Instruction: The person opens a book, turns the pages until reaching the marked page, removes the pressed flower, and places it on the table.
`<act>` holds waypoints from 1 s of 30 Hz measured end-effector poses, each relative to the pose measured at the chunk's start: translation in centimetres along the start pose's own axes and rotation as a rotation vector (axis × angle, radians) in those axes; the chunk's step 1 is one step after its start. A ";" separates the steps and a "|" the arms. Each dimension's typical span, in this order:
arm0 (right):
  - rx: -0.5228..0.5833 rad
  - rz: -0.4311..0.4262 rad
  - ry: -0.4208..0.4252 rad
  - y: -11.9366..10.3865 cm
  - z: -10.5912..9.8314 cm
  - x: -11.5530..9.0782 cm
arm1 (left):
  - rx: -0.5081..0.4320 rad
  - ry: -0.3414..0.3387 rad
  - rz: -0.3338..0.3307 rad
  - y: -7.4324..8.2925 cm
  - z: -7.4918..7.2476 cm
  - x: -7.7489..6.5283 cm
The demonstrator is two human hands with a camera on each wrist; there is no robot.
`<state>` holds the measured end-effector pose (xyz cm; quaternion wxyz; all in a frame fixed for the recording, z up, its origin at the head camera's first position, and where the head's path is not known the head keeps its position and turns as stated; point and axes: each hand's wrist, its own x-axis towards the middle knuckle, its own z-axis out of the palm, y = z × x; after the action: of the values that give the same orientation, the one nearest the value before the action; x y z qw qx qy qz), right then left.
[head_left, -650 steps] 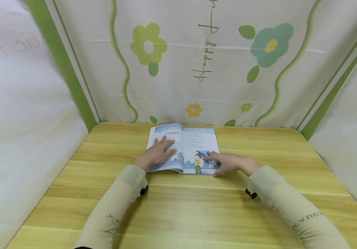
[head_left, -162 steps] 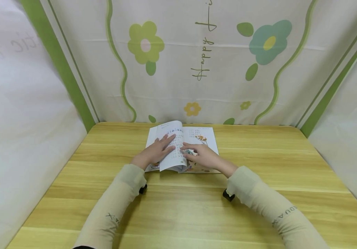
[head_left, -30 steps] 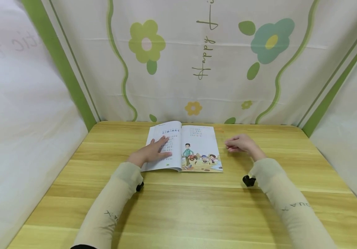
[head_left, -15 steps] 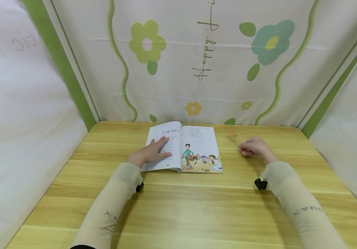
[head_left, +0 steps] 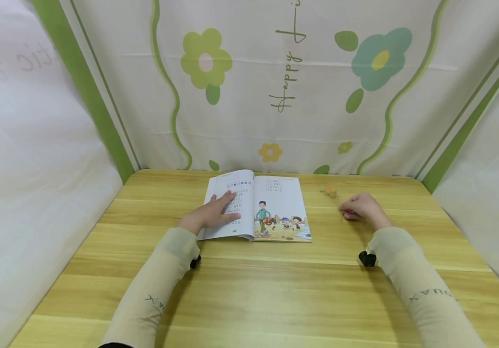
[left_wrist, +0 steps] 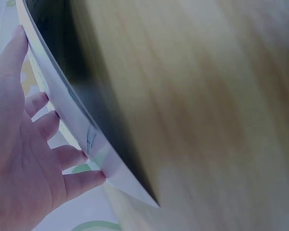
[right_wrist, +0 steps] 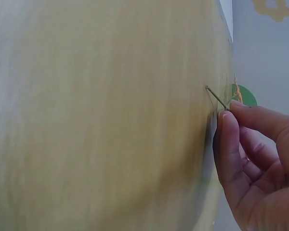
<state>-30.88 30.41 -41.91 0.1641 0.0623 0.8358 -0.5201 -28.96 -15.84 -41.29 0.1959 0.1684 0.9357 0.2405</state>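
Observation:
An open book (head_left: pixel 280 195) with printed text and cartoon figures lies near the far edge of the table. My left hand (head_left: pixel 209 215) rests on its left page, fingers spread; the left wrist view shows the fingertips against the page edges (left_wrist: pixel 67 101). To the right of the book, my right hand (head_left: pixel 360 208) pinches the thin stem of a small orange flower sprig (head_left: pixel 330 192) between thumb and forefinger. The sprig's blossoms point away toward the back of the table. In the right wrist view the green stem (right_wrist: pixel 216 97) sticks out past the fingertips.
The wood-grain table (head_left: pixel 249 295) stretches in front of both arms. A white cloth with printed flowers (head_left: pixel 249 96) hangs behind its far edge, and white cloth walls stand on both sides. A black wrist device (head_left: pixel 367 259) sits under the right sleeve.
The book's pages have been turned. My right hand left the book and moved right, pinching the flower sprig, then nearly stopped. My left hand has stayed on the left page.

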 end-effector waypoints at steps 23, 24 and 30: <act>-0.223 -0.033 0.063 -0.1 0.1 -0.1 | -0.005 0.019 0.009 -0.1 0.2 0.2; -0.226 -0.038 0.065 -0.2 0.1 -0.2 | -0.003 0.020 0.012 -0.2 0.2 0.3; -0.298 -0.115 0.107 -0.5 0.6 -0.6 | 0.034 0.055 0.043 0.1 0.1 0.5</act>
<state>-30.36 29.70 -41.47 0.0970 0.0170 0.9134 -0.3950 -29.32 -15.51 -41.45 0.1620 0.1850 0.9409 0.2330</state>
